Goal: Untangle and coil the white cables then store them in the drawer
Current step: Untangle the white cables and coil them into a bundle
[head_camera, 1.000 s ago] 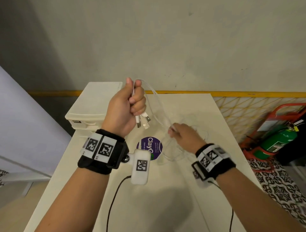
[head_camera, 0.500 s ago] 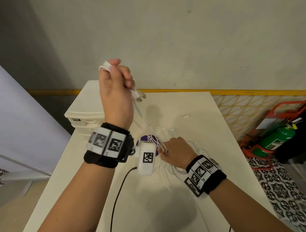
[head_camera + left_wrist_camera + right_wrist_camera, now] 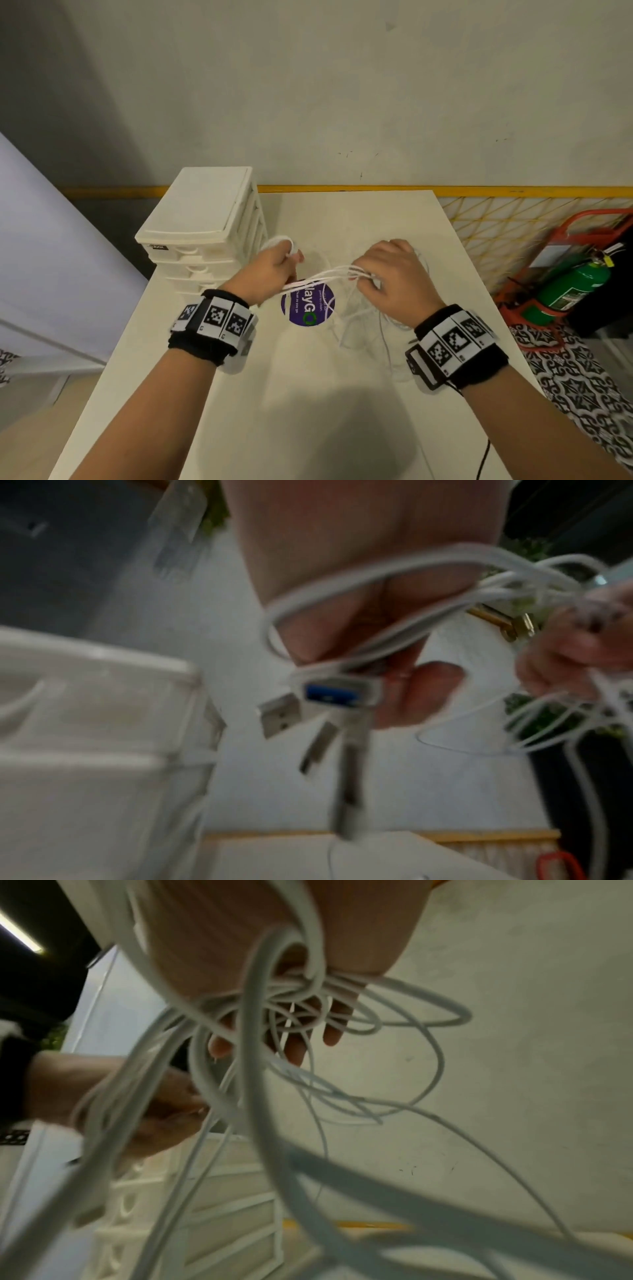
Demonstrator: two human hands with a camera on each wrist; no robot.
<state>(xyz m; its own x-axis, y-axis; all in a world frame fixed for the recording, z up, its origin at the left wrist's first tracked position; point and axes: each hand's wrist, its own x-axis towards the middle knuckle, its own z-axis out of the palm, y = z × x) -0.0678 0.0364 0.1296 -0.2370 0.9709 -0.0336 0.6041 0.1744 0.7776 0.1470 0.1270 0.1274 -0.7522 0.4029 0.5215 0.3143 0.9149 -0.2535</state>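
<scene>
Several white cables [image 3: 325,275] stretch in a bundle between my two hands above the white table [image 3: 301,411]. My left hand [image 3: 289,267] grips one end of the bundle, with a small loop [image 3: 276,241] standing out above its fist. In the left wrist view the cables' USB plugs [image 3: 281,718] hang below the left hand's fingers [image 3: 418,693], one with a blue insert [image 3: 334,693]. My right hand [image 3: 366,277] holds the strands farther along. In the right wrist view tangled loops [image 3: 291,1010] cross its fingers [image 3: 298,1047]. More slack cable [image 3: 363,325] lies on the table under the right hand.
A white drawer unit [image 3: 202,219] with its drawers closed stands at the table's back left corner, just left of my left hand. A purple round sticker [image 3: 308,305] lies on the table between the hands. A green fire extinguisher [image 3: 575,287] stands on the floor to the right.
My left hand came down from its raised position to beside the drawer unit. My right hand moved up and right, so the cables now run sideways between the hands.
</scene>
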